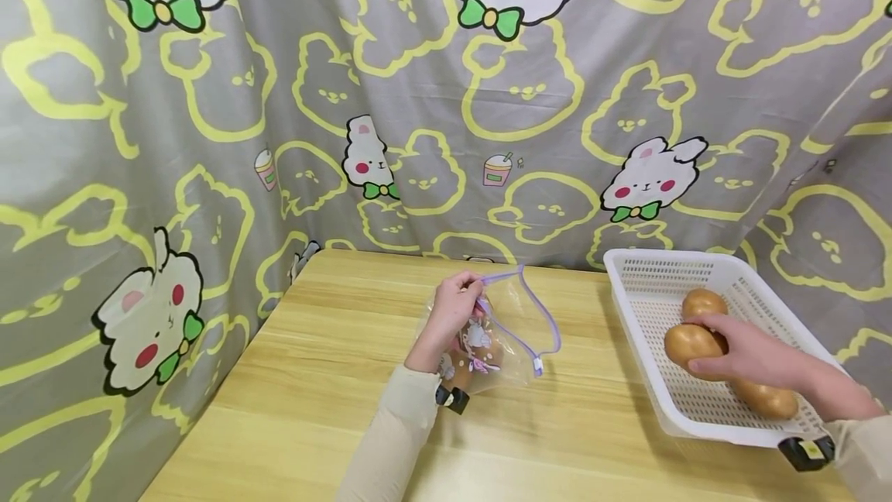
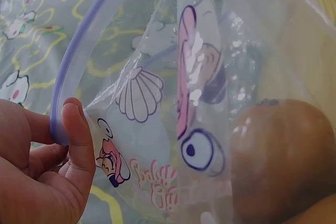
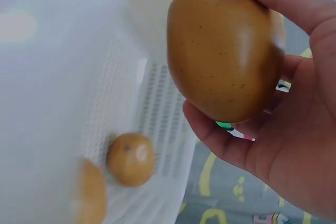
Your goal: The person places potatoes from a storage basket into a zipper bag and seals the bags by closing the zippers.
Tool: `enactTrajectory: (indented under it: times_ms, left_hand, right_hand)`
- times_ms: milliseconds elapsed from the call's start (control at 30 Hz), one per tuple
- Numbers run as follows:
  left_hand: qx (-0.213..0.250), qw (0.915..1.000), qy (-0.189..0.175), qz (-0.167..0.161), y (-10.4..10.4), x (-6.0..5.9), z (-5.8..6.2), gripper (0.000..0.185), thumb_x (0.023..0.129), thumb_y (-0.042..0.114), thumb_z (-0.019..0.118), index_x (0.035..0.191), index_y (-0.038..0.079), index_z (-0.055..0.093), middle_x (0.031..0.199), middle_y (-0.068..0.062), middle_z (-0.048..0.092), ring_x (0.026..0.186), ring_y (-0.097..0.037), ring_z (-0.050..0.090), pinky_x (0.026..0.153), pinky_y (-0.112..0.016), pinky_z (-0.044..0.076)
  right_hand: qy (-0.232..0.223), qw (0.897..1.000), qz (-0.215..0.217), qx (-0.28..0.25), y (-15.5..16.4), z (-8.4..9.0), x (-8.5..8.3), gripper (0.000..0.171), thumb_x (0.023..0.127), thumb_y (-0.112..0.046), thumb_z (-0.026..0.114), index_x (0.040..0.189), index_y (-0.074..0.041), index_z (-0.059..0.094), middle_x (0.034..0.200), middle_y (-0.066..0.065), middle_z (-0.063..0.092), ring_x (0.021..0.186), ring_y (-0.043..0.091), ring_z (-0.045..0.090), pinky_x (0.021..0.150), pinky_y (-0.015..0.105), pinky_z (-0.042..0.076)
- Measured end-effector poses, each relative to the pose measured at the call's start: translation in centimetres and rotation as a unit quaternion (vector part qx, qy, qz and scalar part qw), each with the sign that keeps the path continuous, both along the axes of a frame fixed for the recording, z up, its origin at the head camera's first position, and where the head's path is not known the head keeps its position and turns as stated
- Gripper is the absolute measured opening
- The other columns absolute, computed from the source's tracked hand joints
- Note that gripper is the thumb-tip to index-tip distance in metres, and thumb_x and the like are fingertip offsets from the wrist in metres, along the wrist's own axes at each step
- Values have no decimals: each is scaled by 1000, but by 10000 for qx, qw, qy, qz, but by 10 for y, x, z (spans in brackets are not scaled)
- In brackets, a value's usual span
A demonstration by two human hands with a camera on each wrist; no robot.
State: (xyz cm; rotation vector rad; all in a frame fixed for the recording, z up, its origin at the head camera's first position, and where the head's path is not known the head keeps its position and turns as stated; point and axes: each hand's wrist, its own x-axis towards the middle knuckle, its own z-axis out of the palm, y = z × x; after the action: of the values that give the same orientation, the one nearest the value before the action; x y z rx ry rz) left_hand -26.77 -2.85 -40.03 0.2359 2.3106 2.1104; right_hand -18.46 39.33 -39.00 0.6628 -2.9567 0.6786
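My left hand [image 1: 453, 308] pinches the purple zip edge of a clear printed zip bag [image 1: 519, 331], whose mouth gapes to the right. Through the plastic, the left wrist view shows a brown potato [image 2: 283, 156] and part of a second brown surface at the lower right corner. Over the white basket [image 1: 676, 255], my right hand [image 1: 759, 359] grips a smooth, speckled potato [image 3: 223, 51] between thumb and fingers. Beneath and beside it are two more potatoes, one farther back [image 1: 704, 302] and one nearer [image 1: 770, 401], lying in the basket.
The wooden table [image 1: 307, 378] carries the bag near its middle and the slatted basket at its right. A grey curtain [image 1: 418, 99] with yellow outlines and white cartoon figures hangs behind and at both sides.
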Motion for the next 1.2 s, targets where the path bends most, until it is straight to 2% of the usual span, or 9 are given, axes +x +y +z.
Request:
enactTrajectory:
  times_ms: [167, 300, 467, 633, 767, 967, 1200]
  left_hand:
    - [40, 10000, -1, -34, -1, 0, -1, 19, 94, 9, 51, 98, -4, 64, 73, -4, 53, 48, -10, 51, 45, -19, 45]
    - [52, 10000, 21, -27, -1, 0, -1, 17, 95, 9, 51, 95, -1, 64, 72, -4, 53, 48, -10, 50, 45, -19, 45]
    - [67, 10000, 3, -29, 0, 1, -1, 17, 95, 9, 51, 95, -1, 64, 73, -4, 53, 48, -10, 51, 45, -19, 45]
    - [99, 9999, -5, -19, 0, 1, -1, 17, 94, 8, 51, 97, -2, 64, 73, -5, 52, 47, -9, 50, 44, -19, 45]
    - [50, 10000, 11, -22, 0, 2, 0, 18, 94, 8, 50, 97, -2, 64, 74, -5, 52, 48, -9, 50, 44, -18, 45]
    - [-8, 10000, -23, -14, 1, 4, 2, 16, 94, 9, 51, 95, 0, 64, 75, -5, 53, 48, -10, 51, 44, -19, 45]
    - [-21, 10000, 0, 14, 1, 5, 1, 16, 94, 8, 51, 95, 0, 64, 75, -5, 52, 48, -11, 51, 45, -19, 45]
  right_hand:
    - [-187, 9998, 15, -84, -20, 10, -9, 53, 79, -33, 77, 121, -9, 54, 90, -2, 57, 74, 3, 53, 61, 25, 45]
    - [-123, 9997, 55, -205, -39, 14, -16, 50, 78, -36, 77, 119, -15, 56, 85, -6, 58, 69, 4, 54, 59, 25, 45]
    - [88, 9993, 226, -301, -65, 22, -21, 51, 80, -37, 75, 122, -16, 55, 90, -5, 58, 71, 7, 54, 59, 26, 46]
    - [168, 9981, 391, -438, -91, 30, -26, 56, 80, -37, 75, 125, -13, 53, 99, -2, 59, 79, 10, 55, 65, 28, 47]
    - [198, 9952, 587, -751, -112, 29, -33, 55, 77, -34, 78, 122, -12, 54, 97, -1, 60, 79, 12, 57, 66, 29, 47]
    - [198, 9870, 975, -1266, -140, 18, -43, 48, 77, -31, 79, 117, -17, 57, 96, -4, 62, 79, 11, 59, 67, 29, 49]
    - [-208, 9824, 1300, -1327, -168, 15, -45, 44, 82, -32, 74, 119, -16, 56, 99, -2, 61, 81, 13, 59, 68, 30, 50]
